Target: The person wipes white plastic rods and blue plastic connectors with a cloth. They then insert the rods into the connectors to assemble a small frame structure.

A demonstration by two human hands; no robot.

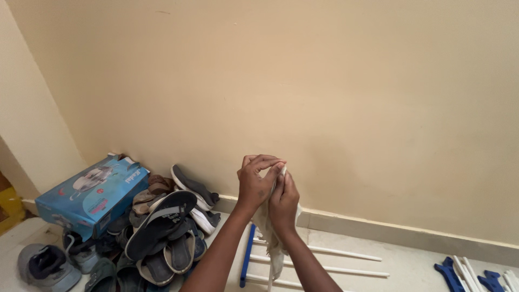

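Note:
My left hand (255, 181) and my right hand (283, 203) are raised together in front of the beige wall, both closed on a white cloth (267, 230). The cloth is bunched between my fingers and hangs down between my forearms. Below my hands, on the pale floor, lie a blue rod (247, 255) and thin white rods (346, 253) that run to the right from it.
A heap of sandals and shoes (162, 232) fills the left corner, with a blue cardboard box (92, 196) leaning on it and a grey shoe (46, 266) at the far left. Blue plastic pieces and more white rods (476, 276) lie at the bottom right.

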